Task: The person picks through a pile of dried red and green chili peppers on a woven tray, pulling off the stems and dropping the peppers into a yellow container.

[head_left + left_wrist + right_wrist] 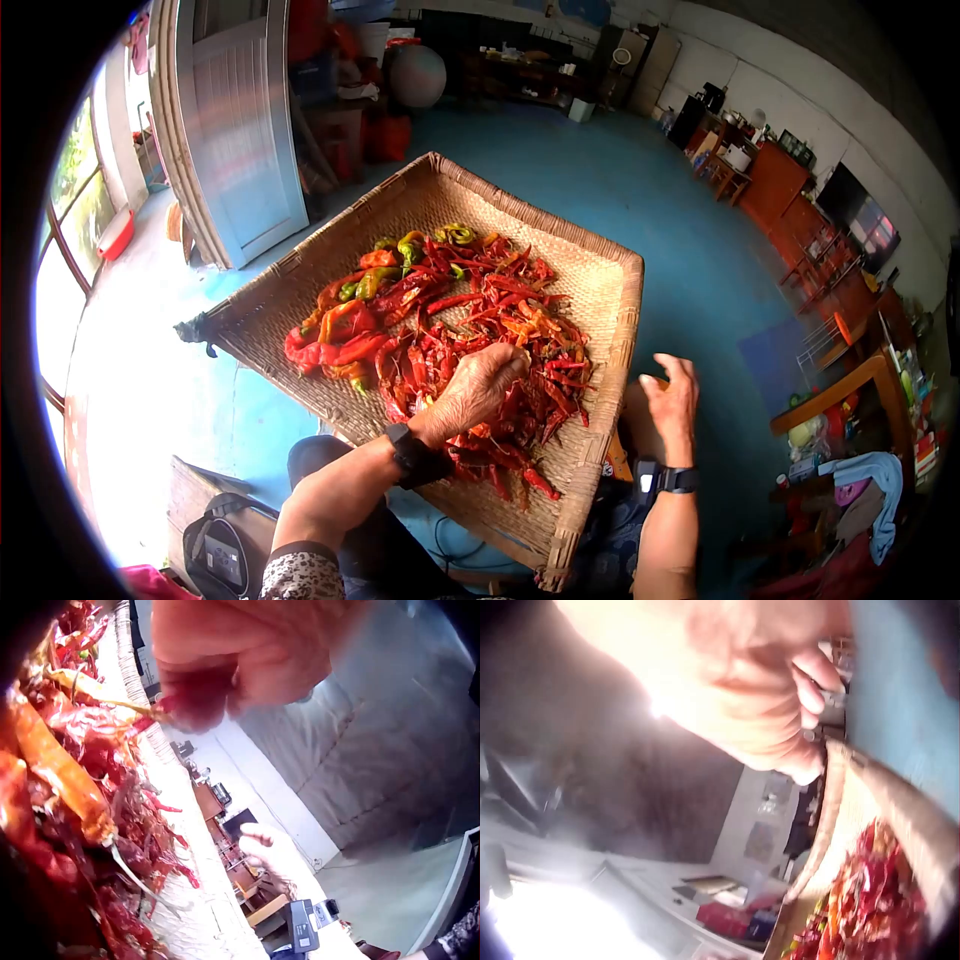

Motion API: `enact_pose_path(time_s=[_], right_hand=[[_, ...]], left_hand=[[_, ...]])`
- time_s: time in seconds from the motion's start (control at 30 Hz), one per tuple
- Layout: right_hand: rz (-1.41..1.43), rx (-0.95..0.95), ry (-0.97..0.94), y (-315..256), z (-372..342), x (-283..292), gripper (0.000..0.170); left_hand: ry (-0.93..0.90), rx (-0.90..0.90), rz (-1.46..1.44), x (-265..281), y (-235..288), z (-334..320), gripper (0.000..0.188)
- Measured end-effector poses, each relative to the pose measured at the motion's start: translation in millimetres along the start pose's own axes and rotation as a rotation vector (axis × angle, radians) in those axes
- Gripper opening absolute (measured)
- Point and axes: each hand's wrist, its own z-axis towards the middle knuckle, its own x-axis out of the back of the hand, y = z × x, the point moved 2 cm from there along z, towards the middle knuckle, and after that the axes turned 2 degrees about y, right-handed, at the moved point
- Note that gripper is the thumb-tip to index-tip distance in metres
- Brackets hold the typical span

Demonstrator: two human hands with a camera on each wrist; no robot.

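A square woven basket [610, 330] with a raised rim carries a heap of red chili peppers [500, 300], many of them shrivelled and dry. Fresher-looking green and yellow peppers [410, 250] lie toward its far left side. Over the near middle of the heap is my left hand [478, 388], fingers curled. In the left wrist view a chili pepper [161, 709] shows at those fingertips, pinched, its far end hidden by the hand. My right hand [675, 405] is raised just outside the basket's right rim, its fingers loosely bent and holding nothing.
Blue floor [560, 160] stretches beyond the basket. A pale door panel [235, 130] stands at left, near a red basin [117, 235]. Wooden furniture and a television [860, 215] line the right wall. A black bag [225, 545] sits at lower left.
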Motion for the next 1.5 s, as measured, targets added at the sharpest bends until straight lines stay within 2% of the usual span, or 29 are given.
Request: enact_pose_path(time_s=[0.03, 0.1, 0.17, 0.2, 0.27, 0.3, 0.37, 0.43, 0.47, 0.5, 0.63, 0.7, 0.77, 0.83, 0.87, 0.9, 0.93, 0.97, 1.0, 1.07, 1.1, 1.13, 1.17, 1.2, 1.23, 1.3, 1.43, 1.5], right_hand=[[0.335, 0.002, -0.050, -18.3, -0.5, -10.1, 0.042], [0.716, -0.131, -0.399, -65.7, -10.0, -14.9, 0.044], [0.862, -0.146, -0.618, -94.1, -17.5, -29.6, 0.047], [0.875, -0.037, -0.629, -99.2, -20.0, -40.0, 0.048], [0.855, 0.173, -0.582, -122.4, -17.8, -43.5, 0.047], [0.904, 0.210, -0.537, -125.9, -18.8, -47.9, 0.042], [0.838, 0.028, -0.667, -120.4, -21.7, -57.1, 0.034], [0.857, 0.043, -0.606, -117.7, -21.2, -65.0, 0.027], [0.872, 0.059, -0.544, -115.2, -20.4, -64.8, 0.021], [0.711, 0.130, -0.487, -117.3, -11.0, -46.6, 0.011], [0.581, -0.001, -0.215, -59.2, 6.6, -29.1, 0.012], [0.211, -0.017, -0.012, -26.3, 10.5, -9.8, 0.012], [-0.051, -0.262, -0.064, -1.3, 8.8, 11.1, 0.013], [-0.371, -0.239, 0.028, 13.5, -1.1, 22.9, 0.020], [-0.389, -0.228, 0.041, 19.7, -4.3, 23.7, 0.026], [-0.386, -0.227, 0.042, 20.4, -4.6, 18.0, 0.026], [-0.128, -0.151, 0.063, 18.0, -3.5, 10.4, 0.025], [0.130, -0.075, 0.086, 14.0, -3.9, 3.3, 0.025], [0.270, -0.114, -0.035, -7.4, -6.5, 1.1, 0.022], [0.555, 0.074, -0.268, -41.9, -17.2, -21.0, 0.019], [0.512, -0.030, -0.558, -63.8, -22.3, -22.5, 0.019], [0.532, 0.226, -0.526, -79.7, -31.3, -34.6, 0.024], [0.476, 0.339, -0.551, -96.4, -35.5, -39.4, 0.031], [0.435, 0.400, -0.558, -105.6, -41.5, -47.9, 0.040], [0.439, 0.348, -0.658, -114.5, -45.5, -52.4, 0.044], [0.517, 0.386, -0.499, -123.4, -46.8, -53.8, 0.044], [0.481, 0.371, -0.321, -121.9, -32.5, -59.8, 0.039], [0.524, 0.361, -0.182, -123.7, -25.5, -58.0, 0.036]], left_hand=[[0.013, -0.080, -0.093, -3.6, -0.7, 0.2, 0.017], [-0.044, -0.071, -0.186, -12.3, -1.2, 1.7, 0.016], [-0.026, -0.275, -0.150, -17.1, 14.1, 0.9, 0.016], [-0.064, -0.202, -0.205, -19.8, 12.6, -0.7, 0.018], [-0.082, -0.215, -0.206, -22.9, 11.4, -0.8, 0.019], [-0.095, -0.232, -0.206, -23.5, 11.6, -0.3, 0.020], [-0.148, -0.196, -0.263, -20.0, 16.1, -0.9, 0.023], [-0.131, -0.147, -0.221, -14.3, 20.7, -2.5, 0.026], [-0.146, -0.256, -0.038, -8.3, 23.0, -0.6, 0.033], [-0.065, -0.258, 0.040, -6.5, 18.6, -4.8, 0.041], [-0.257, -0.376, 0.599, 15.6, 19.5, -23.4, 0.066], [-0.350, -0.402, 0.761, 19.4, 9.7, -41.1, 0.081], [-0.435, -0.359, 0.946, 23.3, 3.7, -58.8, 0.082], [-0.444, -0.305, 0.905, 23.1, -9.0, -69.8, 0.083], [-0.424, -0.313, 0.919, 20.0, -20.2, -74.0, 0.083], [-0.402, -0.319, 0.935, 19.6, -22.3, -73.3, 0.083], [-0.384, -0.354, 0.881, 17.3, -19.7, -69.8, 0.069], [-0.383, -0.353, 0.888, 16.2, -19.5, -65.1, 0.069], [-0.372, -0.386, 0.913, 14.4, -20.4, -61.5, 0.059], [-0.308, -0.449, 0.936, 9.3, -22.5, -53.8, 0.035], [-0.315, -0.444, 0.944, 6.8, -22.8, -50.0, 0.035], [-0.303, -0.396, 0.896, 4.8, -22.7, -45.2, 0.032], [-0.291, -0.350, 0.846, 2.6, -21.5, -40.4, 0.029], [-0.305, -0.310, 0.808, 1.9, -14.9, -35.5, 0.027], [-0.306, -0.313, 0.811, 1.2, -10.9, -31.8, 0.027], [-0.248, -0.227, 0.653, 1.5, -5.6, -25.2, 0.033], [-0.055, -0.244, 0.506, -1.0, -0.9, -15.8, 0.029], [-0.035, -0.241, 0.505, 2.6, 2.2, -11.5, 0.032]])
